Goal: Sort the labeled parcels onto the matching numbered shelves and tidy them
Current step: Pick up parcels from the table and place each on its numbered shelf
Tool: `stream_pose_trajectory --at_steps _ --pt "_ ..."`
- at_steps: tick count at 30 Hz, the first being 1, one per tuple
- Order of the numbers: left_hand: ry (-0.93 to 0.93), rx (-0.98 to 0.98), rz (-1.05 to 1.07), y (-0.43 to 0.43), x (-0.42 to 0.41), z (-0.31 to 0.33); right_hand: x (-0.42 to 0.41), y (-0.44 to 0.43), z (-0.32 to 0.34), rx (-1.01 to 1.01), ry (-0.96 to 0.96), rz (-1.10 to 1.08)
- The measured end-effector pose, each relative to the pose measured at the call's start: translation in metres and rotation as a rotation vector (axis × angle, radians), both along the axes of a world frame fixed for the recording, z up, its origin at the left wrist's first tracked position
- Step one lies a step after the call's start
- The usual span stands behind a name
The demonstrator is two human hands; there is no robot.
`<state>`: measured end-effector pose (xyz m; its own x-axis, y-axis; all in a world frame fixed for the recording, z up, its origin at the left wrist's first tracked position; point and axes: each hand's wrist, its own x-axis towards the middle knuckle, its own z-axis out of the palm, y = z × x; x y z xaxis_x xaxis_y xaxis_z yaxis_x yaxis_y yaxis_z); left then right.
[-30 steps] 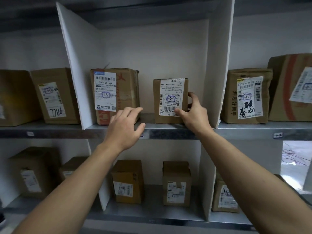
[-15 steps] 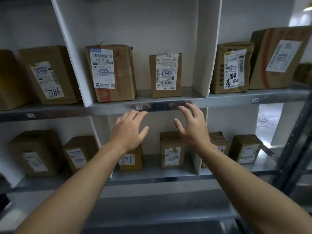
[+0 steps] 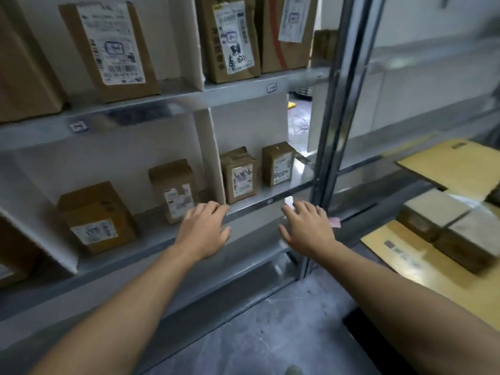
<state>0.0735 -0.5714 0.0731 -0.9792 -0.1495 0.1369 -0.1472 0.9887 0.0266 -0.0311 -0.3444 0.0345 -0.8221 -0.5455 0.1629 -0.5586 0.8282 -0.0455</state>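
Note:
Both my hands hang empty in front of the lower shelf (image 3: 270, 200). My left hand (image 3: 204, 230) has relaxed fingers near the white divider (image 3: 209, 155). My right hand (image 3: 305, 228) is spread, palm down, by the shelf's front edge. Labeled cardboard parcels stand on the lower shelf: one at the left (image 3: 97, 216), one in the middle (image 3: 174, 190), two to the right of the divider (image 3: 239, 174) (image 3: 278, 163). The upper shelf (image 3: 173, 104) carries a labeled parcel (image 3: 111, 47) and another with handwriting (image 3: 230, 36).
A metal upright (image 3: 332, 125) ends the rack on the right. Beyond it lie flat cardboard sheets (image 3: 449, 163) and several low parcels (image 3: 457, 228) on a yellowish surface. Grey concrete floor (image 3: 270, 328) lies below. Small number tags (image 3: 78, 127) sit on the shelf edges.
My right hand let go of the upper-shelf parcel. Both hands dropped to the lower shelf while my view swung down and to the right, bringing the rack's end and floor parcels into sight.

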Motion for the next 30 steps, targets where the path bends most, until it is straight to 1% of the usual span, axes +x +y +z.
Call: stream_pose_trajectory --at_steps 8,15,23,30 --pt "-0.080 -0.005 -0.297 0.127 -0.084 -0.026 -0.011 0.143 -0.015 0.048 -0.061 -0.261" --pt "-0.084 0.017 -0.514 0.263 -0.163 -0.044 -0.041 0.280 -0.026 0.090 -0.110 -0.486" --pt "-0.137 0.042 -0.611 0.393 -0.236 -0.076 -0.080 0.399 -0.057 0.102 -0.220 -0.611" --pt "-0.211 0.043 -0.681 0.454 -0.289 -0.098 -0.115 0.441 -0.081 0.024 -0.330 -0.706"
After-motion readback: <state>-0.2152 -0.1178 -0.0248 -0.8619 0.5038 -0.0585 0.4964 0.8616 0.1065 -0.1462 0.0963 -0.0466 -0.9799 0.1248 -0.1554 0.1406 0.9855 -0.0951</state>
